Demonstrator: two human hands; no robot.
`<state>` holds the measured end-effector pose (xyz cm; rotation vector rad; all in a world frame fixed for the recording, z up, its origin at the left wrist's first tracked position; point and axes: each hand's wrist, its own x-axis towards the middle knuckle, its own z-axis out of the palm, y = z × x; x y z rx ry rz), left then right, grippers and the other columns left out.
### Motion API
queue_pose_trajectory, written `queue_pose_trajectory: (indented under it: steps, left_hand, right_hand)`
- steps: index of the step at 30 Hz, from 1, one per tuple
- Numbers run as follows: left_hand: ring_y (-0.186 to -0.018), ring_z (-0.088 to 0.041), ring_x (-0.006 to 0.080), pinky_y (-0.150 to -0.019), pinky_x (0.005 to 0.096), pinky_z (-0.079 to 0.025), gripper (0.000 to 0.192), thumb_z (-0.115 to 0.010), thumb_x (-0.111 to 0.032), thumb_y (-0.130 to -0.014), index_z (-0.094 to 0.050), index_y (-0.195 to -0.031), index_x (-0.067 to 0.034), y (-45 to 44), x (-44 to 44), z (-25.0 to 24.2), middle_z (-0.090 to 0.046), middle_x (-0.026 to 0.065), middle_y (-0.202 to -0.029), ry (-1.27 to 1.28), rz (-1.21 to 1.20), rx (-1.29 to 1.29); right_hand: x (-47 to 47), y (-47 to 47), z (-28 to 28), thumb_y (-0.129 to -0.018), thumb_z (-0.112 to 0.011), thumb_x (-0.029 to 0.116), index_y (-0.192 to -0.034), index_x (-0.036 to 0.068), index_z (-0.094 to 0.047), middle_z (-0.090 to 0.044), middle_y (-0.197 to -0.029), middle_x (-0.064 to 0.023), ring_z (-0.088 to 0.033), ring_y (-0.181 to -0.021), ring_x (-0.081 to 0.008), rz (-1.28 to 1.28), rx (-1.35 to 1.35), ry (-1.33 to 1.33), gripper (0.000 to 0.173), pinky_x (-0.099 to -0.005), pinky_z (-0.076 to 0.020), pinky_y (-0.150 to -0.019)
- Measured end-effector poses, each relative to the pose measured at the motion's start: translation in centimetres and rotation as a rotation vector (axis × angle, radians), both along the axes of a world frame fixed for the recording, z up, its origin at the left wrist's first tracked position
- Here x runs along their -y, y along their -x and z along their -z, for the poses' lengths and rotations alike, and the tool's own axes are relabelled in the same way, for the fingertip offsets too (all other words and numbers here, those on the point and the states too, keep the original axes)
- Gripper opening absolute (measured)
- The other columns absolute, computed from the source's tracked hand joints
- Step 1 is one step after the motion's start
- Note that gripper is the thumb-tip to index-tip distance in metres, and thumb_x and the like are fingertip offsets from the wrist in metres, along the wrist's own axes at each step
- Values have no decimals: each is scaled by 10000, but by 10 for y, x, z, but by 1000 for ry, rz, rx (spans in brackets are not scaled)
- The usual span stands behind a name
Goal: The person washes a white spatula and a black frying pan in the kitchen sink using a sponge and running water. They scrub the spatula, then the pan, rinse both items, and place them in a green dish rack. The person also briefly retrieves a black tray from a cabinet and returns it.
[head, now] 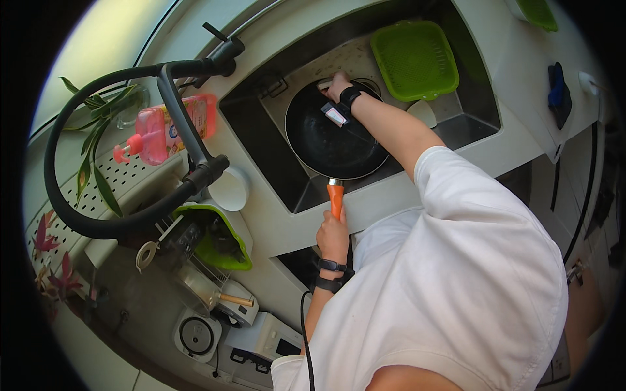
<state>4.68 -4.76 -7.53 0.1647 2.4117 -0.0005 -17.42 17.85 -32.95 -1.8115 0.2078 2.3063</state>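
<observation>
A black frying pan (335, 141) lies tilted in the steel sink (259, 146). My left hand (333, 233) is closed around its orange handle (335, 198), on the near side. At the pan's far rim, my right hand (338, 84) grips a small pale pad (324, 85), partly hidden by the fingers. A black strap with a small labelled device hangs from the right wrist over the pan. Two black bands circle the left wrist. Beside the pan, a green colander (413, 61) rests in the sink, with a whitish piece (421, 114) partly behind my right forearm.
A black hose faucet (54, 146) arches left of the sink, past a pink pump bottle (156, 128). A white bowl (230, 188) and a green-lined bin (244, 244) stand on the left counter. A saucepan (198, 291) stands farther back. A blue-black cloth (557, 95) lies right.
</observation>
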Motion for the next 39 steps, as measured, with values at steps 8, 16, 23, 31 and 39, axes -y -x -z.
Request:
queue_pose_trajectory:
  steps: [8, 16, 23, 31, 39]
  left_hand:
    - [-558, -631, 375, -476, 435, -507, 387, -519, -386, -935, -508, -828, -14, 0, 3, 0, -624, 189, -611, -29, 34, -31]
    - [-541, -631, 353, -473, 429, -510, 375, -528, -384, -931, -509, -836, -22, -2, 6, -1, -623, 176, -595, -18, 54, -69]
    - [-552, -631, 360, -489, 427, -515, 380, -531, -391, -928, -516, -841, -22, -4, 3, -2, -625, 181, -607, -21, 47, -67]
    - [-602, -632, 390, -529, 459, -517, 386, -532, -390, -925, -530, -831, -16, 1, -2, -7, -632, 205, -650, -31, -22, -8]
    - [-627, -636, 400, -549, 466, -520, 383, -536, -388, -923, -530, -845, -13, 2, -5, -8, -636, 214, -671, -28, -41, 21]
  right_hand:
    - [97, -72, -72, -645, -622, 114, -916, -28, -646, -645, -737, -157, -627, -683, -306, -1360, -752, -1193, 307, -383, -469, -606]
    - [51, -37, -52, -908, -552, 241, -1126, 19, -506, -577, -1060, -121, -559, -989, -270, -819, -559, -228, 315, -469, -467, -849]
    - [45, -39, -4, -888, -552, 206, -1196, 43, -489, -549, -1127, -146, -539, -1004, -285, -981, -403, -358, 354, -452, -459, -816]
    - [45, -35, -7, -880, -533, 199, -1147, 11, -490, -543, -1133, -144, -530, -1033, -282, -759, -340, -230, 329, -448, -458, -837]
    - [37, -36, -19, -871, -531, 158, -1205, 1, -450, -540, -1160, -163, -543, -1045, -306, -440, -328, -138, 377, -466, -459, -863]
